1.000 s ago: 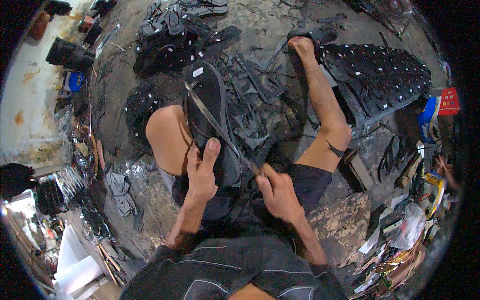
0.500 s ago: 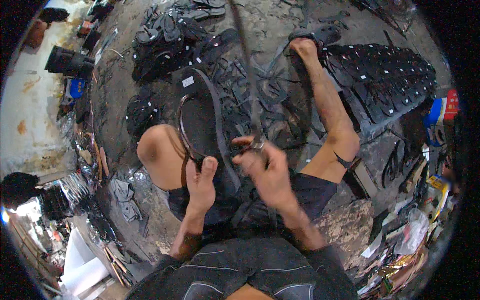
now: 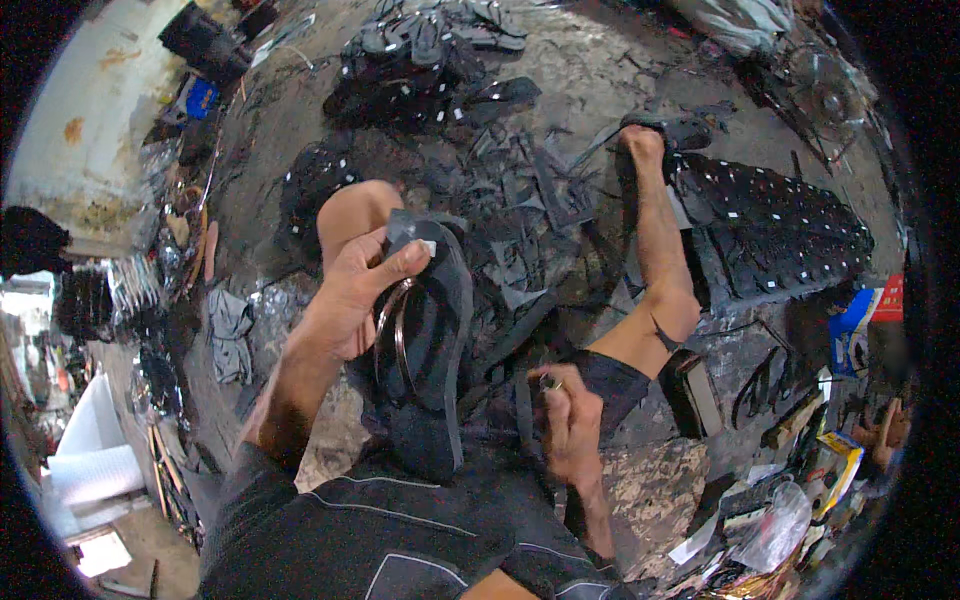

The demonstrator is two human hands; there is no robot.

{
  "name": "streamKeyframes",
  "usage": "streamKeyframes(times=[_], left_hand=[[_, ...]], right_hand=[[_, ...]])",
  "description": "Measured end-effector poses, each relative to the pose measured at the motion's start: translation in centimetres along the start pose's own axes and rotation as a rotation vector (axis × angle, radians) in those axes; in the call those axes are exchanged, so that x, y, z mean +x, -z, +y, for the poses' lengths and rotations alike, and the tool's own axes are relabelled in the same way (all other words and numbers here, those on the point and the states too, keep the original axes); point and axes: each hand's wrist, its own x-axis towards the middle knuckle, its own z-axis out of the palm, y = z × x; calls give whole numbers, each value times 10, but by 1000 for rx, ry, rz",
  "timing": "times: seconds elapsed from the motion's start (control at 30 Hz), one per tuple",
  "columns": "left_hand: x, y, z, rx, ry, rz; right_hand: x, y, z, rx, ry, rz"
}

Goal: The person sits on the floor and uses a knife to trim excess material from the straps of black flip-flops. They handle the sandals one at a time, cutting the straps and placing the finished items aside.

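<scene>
As seen from the head camera, the left hand (image 3: 355,290) is closed on the upper end of a black rubber sandal sole (image 3: 430,340), thumb laid across its top edge near a small pale tag. Its long axis runs from that grip, beside the raised left knee (image 3: 355,210), down toward the lap, tilted slightly right. Curved strap loops (image 3: 392,330) lie against its left edge, just under the palm. Lower and to the right, the right hand (image 3: 565,425) is curled shut on a dark strip (image 3: 522,400), just clear of the sole's lower end. Hence the left hand is the nearer. Rubber offcuts (image 3: 530,190) litter the floor (image 3: 600,80) beyond.
</scene>
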Motion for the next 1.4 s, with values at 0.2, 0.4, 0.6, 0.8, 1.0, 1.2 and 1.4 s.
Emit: streamKeyframes(times=[0.2, 0.4, 0.6, 0.8, 1.0, 1.2, 1.4], left_hand=[[-15, 3, -14, 143, 121, 48], [4, -2, -4, 373, 172, -75], [23, -9, 10, 563, 220, -135], [35, -3, 10, 305, 368, -44], [29, -60, -46, -433, -357, -127], [89, -84, -34, -513, -336, 196], [68, -91, -36, -645, -213, 211]], right_hand=[[-74, 1, 24, -141, -166, -182], [35, 4, 27, -181, -92, -250], [150, 27, -23, -271, 44, -533], [186, 42, -47, -83, 193, -599], [120, -4, -13, 211, 249, 250], [110, -12, -18, 421, 208, 345], [-21, -12, 40, -47, -87, 163]])
